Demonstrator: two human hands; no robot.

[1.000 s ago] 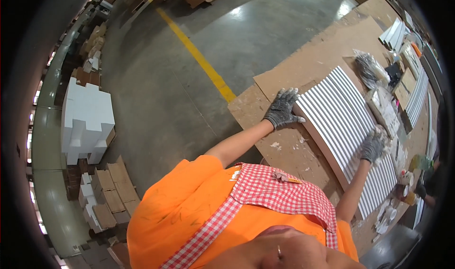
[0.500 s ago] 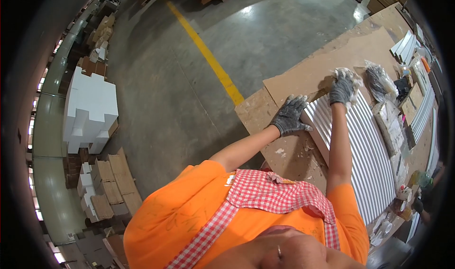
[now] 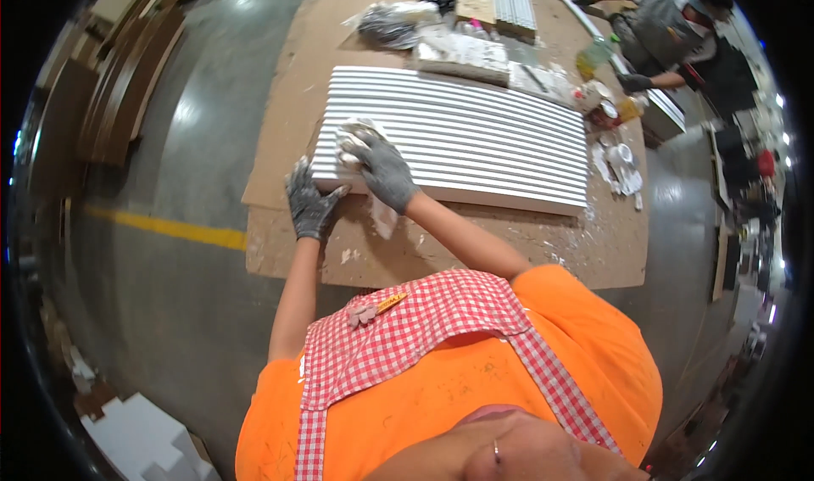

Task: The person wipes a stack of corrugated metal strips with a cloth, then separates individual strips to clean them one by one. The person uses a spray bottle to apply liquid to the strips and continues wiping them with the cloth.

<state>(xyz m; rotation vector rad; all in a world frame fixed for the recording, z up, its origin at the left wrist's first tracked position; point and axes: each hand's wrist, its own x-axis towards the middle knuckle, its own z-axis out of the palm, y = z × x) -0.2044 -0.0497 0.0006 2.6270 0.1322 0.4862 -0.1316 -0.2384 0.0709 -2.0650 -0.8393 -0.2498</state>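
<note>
Right hand (image 3: pixel 383 169) presses white rag (image 3: pixel 356 138) on ribbed panel (image 3: pixel 475 137); left hand (image 3: pixel 311 205) flat, splayed

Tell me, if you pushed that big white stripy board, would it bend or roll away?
Probably neither. The white ribbed panel lies flat on the brown work table and looks stiff, so it would likely slide, not roll. The left hand presses its near corner, perhaps to steady it. The white cloth under the right hand looks floppy.

Gloved right hand (image 3: pixel 383 169) pressing a white rag (image 3: pixel 354 138) onto the white ribbed panel (image 3: pixel 475 142); gloved left hand (image 3: pixel 310 204) braced at the panel's near corner, on the brown tabletop (image 3: pixel 407 252)
</note>
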